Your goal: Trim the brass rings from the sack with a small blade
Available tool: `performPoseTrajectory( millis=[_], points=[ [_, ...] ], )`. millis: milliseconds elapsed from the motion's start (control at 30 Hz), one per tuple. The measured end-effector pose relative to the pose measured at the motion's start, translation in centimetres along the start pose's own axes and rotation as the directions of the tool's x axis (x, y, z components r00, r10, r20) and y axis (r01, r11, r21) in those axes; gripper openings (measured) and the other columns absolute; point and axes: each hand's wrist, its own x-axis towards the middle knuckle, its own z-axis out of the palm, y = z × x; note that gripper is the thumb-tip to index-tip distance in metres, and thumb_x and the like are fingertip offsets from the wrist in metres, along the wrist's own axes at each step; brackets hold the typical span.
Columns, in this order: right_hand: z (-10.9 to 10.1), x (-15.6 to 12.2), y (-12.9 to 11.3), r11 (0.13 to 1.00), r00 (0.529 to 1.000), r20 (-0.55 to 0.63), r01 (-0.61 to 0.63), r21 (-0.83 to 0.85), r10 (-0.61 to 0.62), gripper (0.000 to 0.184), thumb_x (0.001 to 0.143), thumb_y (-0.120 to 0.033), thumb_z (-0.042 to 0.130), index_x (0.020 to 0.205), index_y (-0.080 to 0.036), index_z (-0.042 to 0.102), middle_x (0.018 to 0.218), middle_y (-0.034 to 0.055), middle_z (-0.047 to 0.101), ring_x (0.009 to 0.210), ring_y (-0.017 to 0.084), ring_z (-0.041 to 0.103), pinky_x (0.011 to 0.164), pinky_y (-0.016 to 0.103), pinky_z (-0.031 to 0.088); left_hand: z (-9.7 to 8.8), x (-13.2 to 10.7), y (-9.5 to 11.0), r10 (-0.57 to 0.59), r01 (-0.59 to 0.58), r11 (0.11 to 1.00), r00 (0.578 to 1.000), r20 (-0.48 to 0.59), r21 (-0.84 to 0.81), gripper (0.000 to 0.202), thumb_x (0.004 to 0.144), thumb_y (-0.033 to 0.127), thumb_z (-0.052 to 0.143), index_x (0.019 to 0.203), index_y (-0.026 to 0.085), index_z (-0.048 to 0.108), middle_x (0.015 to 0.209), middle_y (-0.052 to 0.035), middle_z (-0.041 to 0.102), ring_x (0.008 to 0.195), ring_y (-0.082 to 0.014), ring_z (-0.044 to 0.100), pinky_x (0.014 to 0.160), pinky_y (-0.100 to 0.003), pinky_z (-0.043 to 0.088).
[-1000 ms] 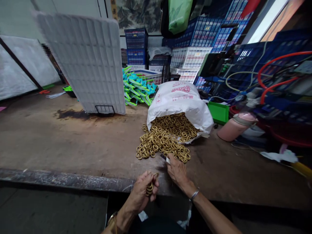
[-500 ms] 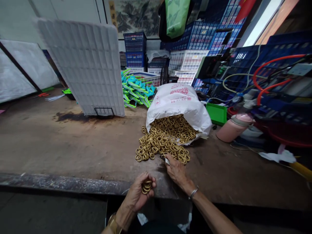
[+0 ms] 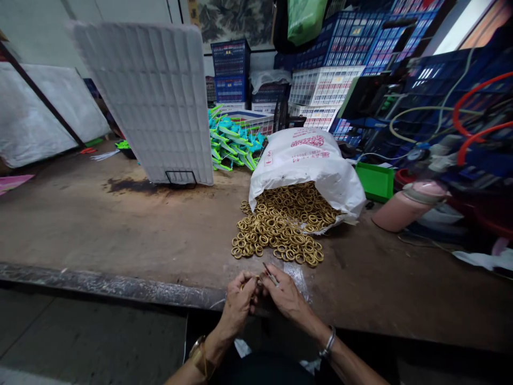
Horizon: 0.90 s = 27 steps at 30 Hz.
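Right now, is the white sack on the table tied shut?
No, the white sack's mouth gapes open toward the person, with gold rings inside it and spread out on the table.

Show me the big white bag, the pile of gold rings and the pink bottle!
White bag (image 3: 304, 168): head view, on its upper side.
Pile of gold rings (image 3: 278, 231): head view, on its middle.
Pink bottle (image 3: 403, 211): head view, on its body.
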Motion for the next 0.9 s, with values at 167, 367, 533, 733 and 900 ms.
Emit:
performPoseTrajectory(
  millis=[167, 367, 533, 733, 900],
  points=[
    [-0.1, 0.4, -0.3, 0.996, 0.997, -0.014, -0.075, 0.039, 0.076, 0.02, 0.079, -0.032, 0.039, 0.068, -0.018, 0.047, 0.054, -0.004, 0.05, 0.052, 0.01, 0.047, 0.05, 0.02, 0.036, -0.1, -0.1, -0.1, 0.012, -0.013, 0.999, 1.0, 0.019, 0.03, 0.033, 0.07, 0.048, 0.055, 0.077, 0.016, 0.05, 0.058, 0.0037, 0.051, 0.04, -0.0042, 0.041, 0.034, -0.014, 0.027],
    [-0.2, 0.4, -0.3, 0.996, 0.999, -0.048, 0.02, -0.089, -0.024, 0.021, 0.078, -0.031, 0.039, 0.061, -0.019, 0.044, 0.053, -0.0054, 0.045, 0.05, 0.009, 0.04, 0.049, 0.02, 0.031, -0.2, -0.1, -0.1, -0.057, 0.059, 0.998, 0.996, 0.066, -0.038, 0.034, 0.069, 0.049, 0.056, 0.073, 0.017, 0.046, 0.051, 0.0069, 0.045, 0.036, -0.0031, 0.037, 0.034, -0.014, 0.023],
    [-0.3, 0.3, -0.3, 0.99, 0.996, -0.008, 0.088, -0.11, -0.09, 0.02, 0.079, -0.03, 0.039, 0.062, -0.019, 0.042, 0.056, -0.0058, 0.042, 0.053, 0.009, 0.039, 0.05, 0.02, 0.03, -0.2, -0.3, 0.3, -0.118, 0.144, 0.977, 0.979, 0.167, -0.158, 0.031, 0.071, 0.046, 0.056, 0.076, 0.018, 0.045, 0.054, 0.0062, 0.045, 0.037, -0.0029, 0.035, 0.033, -0.014, 0.02],
    [-0.5, 0.2, 0.5, 0.988, 0.996, -0.055, 0.065, -0.137, -0.073, 0.018, 0.08, -0.024, 0.035, 0.066, -0.019, 0.044, 0.056, -0.0043, 0.045, 0.053, 0.01, 0.041, 0.051, 0.02, 0.032, -0.2, -0.6, 0.8, -0.101, 0.162, 0.952, 0.968, 0.231, -0.258, 0.031, 0.069, 0.043, 0.06, 0.075, 0.017, 0.045, 0.058, 0.0056, 0.043, 0.04, -0.0027, 0.036, 0.035, -0.014, 0.02],
    [-0.2, -0.5, 1.3, 0.937, 0.988, 0.026, 0.155, -0.312, -0.154, 0.015, 0.072, -0.01, 0.036, 0.074, -0.021, 0.046, 0.062, -0.0021, 0.052, 0.057, 0.011, 0.046, 0.054, 0.021, 0.031, 0.0, -0.7, 1.2, -0.057, 0.123, 0.948, 0.973, 0.225, -0.295, 0.03, 0.07, 0.042, 0.06, 0.075, 0.017, 0.044, 0.059, 0.005, 0.044, 0.042, -0.0035, 0.038, 0.035, -0.014, 0.022]
  ],
)
